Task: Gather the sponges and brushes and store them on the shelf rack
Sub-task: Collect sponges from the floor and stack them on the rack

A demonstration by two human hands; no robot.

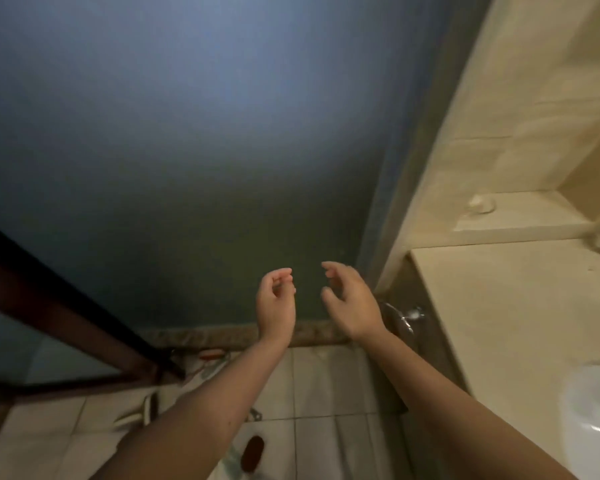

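One blue painted wall (pixel 187 133) fills most of the view. One beige tiled counter (pixel 516 306) runs along its right, and one dark wooden door frame (pixel 66 323) slants at the left. The pale tiled floor (pixel 326 386) lies below, and one white basin (pixel 589 410) sits at the counter's near end.

Two bare hands are raised before the wall, near each other but apart. The left hand (pixel 274 306) and the right hand (pixel 350 306) are both loosely curled and hold nothing.

Three blurred things lie on the floor under the left forearm:
- a pale brush-like piece (pixel 146 408)
- a brown oval piece (pixel 253 448)
- an orange-handled piece (pixel 212 355) by the skirting

One chrome tap (pixel 409 315) shows beside the right wrist.
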